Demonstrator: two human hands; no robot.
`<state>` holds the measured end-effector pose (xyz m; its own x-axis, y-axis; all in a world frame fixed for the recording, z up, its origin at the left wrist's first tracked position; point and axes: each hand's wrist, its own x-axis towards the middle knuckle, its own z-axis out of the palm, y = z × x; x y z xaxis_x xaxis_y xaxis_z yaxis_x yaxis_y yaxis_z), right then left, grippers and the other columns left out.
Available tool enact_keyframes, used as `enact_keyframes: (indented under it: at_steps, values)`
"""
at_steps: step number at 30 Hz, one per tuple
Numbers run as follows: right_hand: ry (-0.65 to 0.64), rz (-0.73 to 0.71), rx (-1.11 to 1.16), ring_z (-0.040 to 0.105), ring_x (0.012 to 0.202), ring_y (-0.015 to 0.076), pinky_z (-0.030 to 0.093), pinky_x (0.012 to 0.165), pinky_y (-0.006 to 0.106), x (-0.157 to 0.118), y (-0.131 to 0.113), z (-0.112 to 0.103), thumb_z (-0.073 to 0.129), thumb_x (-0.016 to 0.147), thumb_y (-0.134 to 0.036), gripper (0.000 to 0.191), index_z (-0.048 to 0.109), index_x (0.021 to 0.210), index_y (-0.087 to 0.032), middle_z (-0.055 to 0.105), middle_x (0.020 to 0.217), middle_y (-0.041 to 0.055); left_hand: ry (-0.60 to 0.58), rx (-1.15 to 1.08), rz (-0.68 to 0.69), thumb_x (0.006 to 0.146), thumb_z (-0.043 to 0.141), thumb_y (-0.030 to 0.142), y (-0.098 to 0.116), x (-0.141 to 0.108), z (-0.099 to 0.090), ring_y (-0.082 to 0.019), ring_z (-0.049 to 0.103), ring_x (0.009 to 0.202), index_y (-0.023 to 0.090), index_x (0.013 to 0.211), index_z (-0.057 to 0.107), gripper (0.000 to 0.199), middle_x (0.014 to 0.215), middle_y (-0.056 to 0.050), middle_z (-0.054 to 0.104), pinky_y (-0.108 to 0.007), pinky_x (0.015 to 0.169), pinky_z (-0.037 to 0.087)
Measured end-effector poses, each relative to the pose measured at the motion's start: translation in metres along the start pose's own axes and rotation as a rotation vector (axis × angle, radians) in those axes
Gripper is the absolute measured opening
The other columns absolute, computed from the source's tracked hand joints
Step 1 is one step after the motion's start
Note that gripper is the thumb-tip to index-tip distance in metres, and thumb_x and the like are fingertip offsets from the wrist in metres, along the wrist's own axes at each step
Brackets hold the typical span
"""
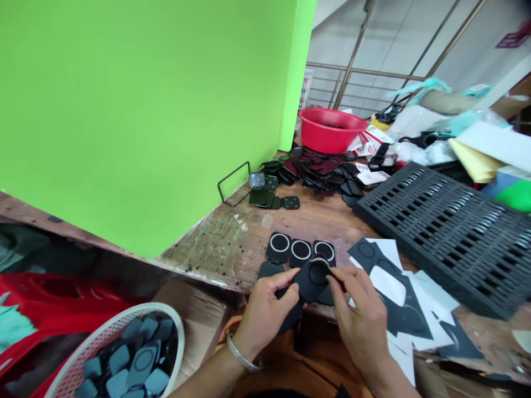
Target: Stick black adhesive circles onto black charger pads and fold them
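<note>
The left hand (269, 312) grips the near end of a black pad (309, 286), thumb on top. The right hand (360, 304) pinches the edge of its other end, by a dark circle. The pad's long way slants, circle end pointing away and right. Both arms reach forward, hands turned in. The pad is left of the black rack (448, 235). Further left of the rack sits a white basket (181, 334).

A green panel (145, 110) stood left on the table (323, 218); a railing (350, 69) and white wall (379, 38) rose behind the table.
</note>
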<state>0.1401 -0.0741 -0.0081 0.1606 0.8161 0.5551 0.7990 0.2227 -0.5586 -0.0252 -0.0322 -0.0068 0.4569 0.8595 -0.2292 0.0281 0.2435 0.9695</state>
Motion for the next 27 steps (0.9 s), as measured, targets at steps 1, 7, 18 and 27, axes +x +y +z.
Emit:
enact_keyframes:
  at_steps: [1,7,18,27]
  values:
    - [0.017,0.01,0.019,0.057,0.079,0.0156,0.047,0.074,0.029,0.0,0.0,0.001,0.048,0.092,-0.015,0.019,0.06,0.106,-0.018,0.056,0.088,0.0055,0.001,-0.015,-0.004,0.086,0.055,0.029,0.001,0.0,0.0,-0.012,0.057,0.064,0.019,0.118,0.065,0.036,0.075,-0.001,0.067,-0.021,0.061,0.046]
    - [0.096,0.376,0.234,0.059,0.07,0.0144,0.049,0.063,0.026,0.002,0.008,0.003,0.063,0.083,-0.028,0.03,0.047,0.107,-0.02,0.058,0.079,0.0013,-0.037,-0.053,-0.043,0.086,0.056,0.034,-0.001,0.004,-0.001,-0.014,0.058,0.066,0.019,0.121,0.063,0.038,0.075,-0.002,0.067,-0.022,0.06,0.047]
    - [-0.131,0.535,0.187,0.05,0.061,0.0135,0.046,0.057,0.028,0.009,0.021,-0.016,0.068,0.073,-0.034,0.029,0.051,0.091,-0.02,0.053,0.078,0.0008,-0.118,-0.087,-0.129,0.087,0.056,0.038,-0.008,0.003,0.0,-0.013,0.059,0.061,0.016,0.123,0.06,0.042,0.075,-0.005,0.068,-0.023,0.058,0.048]
    - [-0.398,0.783,0.741,0.05,0.051,0.0098,0.041,0.044,0.019,0.009,0.013,-0.011,0.056,0.083,-0.052,0.035,0.056,0.08,-0.018,0.052,0.061,-0.0025,-0.178,-0.065,-0.232,0.077,0.069,0.039,0.0,-0.003,0.012,-0.014,0.063,0.059,0.015,0.116,0.065,0.046,0.077,-0.005,0.07,-0.024,0.056,0.052]
